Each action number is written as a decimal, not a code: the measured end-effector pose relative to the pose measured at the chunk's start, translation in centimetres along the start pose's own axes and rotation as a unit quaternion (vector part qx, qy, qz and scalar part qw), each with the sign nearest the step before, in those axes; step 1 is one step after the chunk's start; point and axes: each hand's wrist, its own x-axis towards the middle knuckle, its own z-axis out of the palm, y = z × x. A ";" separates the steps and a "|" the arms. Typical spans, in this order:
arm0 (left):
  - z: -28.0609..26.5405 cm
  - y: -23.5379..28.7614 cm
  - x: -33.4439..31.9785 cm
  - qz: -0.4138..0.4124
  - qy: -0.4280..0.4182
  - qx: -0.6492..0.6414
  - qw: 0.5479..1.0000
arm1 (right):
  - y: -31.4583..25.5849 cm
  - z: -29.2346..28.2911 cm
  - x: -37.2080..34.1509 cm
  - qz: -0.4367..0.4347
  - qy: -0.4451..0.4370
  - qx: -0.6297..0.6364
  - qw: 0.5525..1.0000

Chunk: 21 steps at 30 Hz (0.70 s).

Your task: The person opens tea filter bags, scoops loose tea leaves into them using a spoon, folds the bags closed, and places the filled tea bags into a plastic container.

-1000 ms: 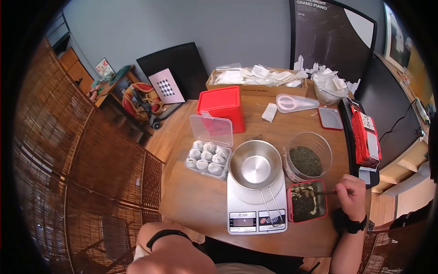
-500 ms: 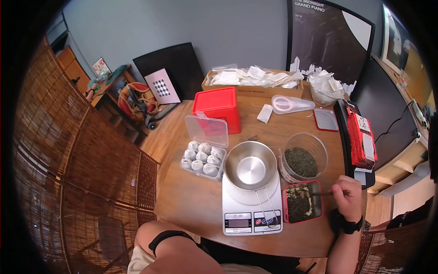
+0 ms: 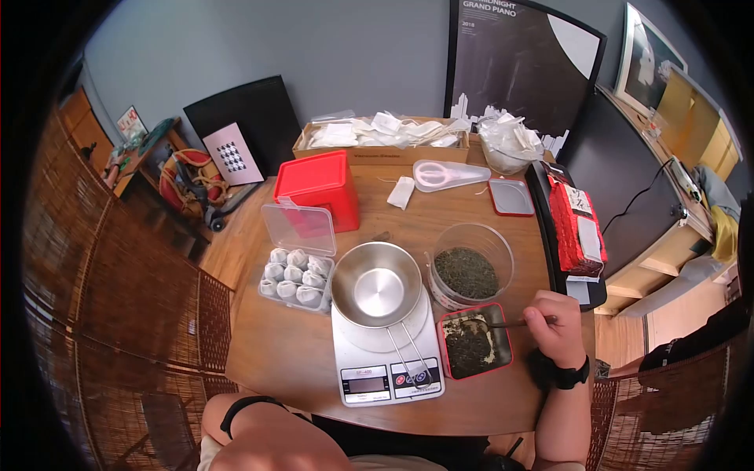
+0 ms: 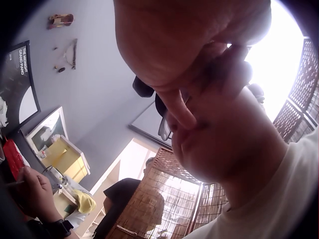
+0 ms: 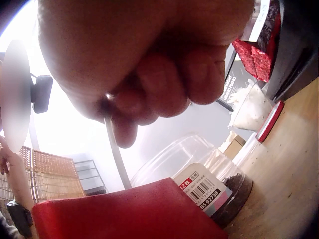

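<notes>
My right hand (image 3: 558,328) grips the handle of a spoon (image 3: 514,323), whose far end lies in an open red-rimmed tin (image 3: 510,345) of dark loose leaves. In the right wrist view, the curled fingers (image 5: 159,89) hold the thin handle above the red tin wall. My left hand (image 4: 184,40) is raised at the face, one finger extended close to the mouth; it holds nothing visible. Behind the tin stands a clear round tub (image 3: 509,259) of dried leaves. Left of the tin, a steel pan (image 3: 377,286) sits on a white kitchen scale (image 3: 345,334).
A clear box (image 3: 298,304) of several white wrapped balls lies left of the pan, before a red canister (image 3: 314,180). Farther back are a carton (image 3: 377,157) of white packets, a white pouch (image 3: 400,192), cased scissors (image 3: 448,175) and a lid (image 3: 510,196). A red bag (image 3: 577,228) lies right.
The head view has turned right, so everything on the table appears farther left. My right hand still holds the spoon in the tin, with little visible movement there.
</notes>
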 end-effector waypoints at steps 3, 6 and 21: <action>0.0 0.2 0.1 -0.006 0.006 0.005 1.000 | 0.0 0.1 0.0 0.001 0.002 -0.002 1.000; -1.3 0.4 -0.2 -0.011 -0.049 0.039 0.998 | 0.4 -0.2 -0.1 -0.008 -0.009 -0.014 1.000; -6.0 1.4 -8.9 -0.349 0.016 0.752 0.558 | -0.4 0.0 0.0 -0.008 -0.015 -0.010 1.000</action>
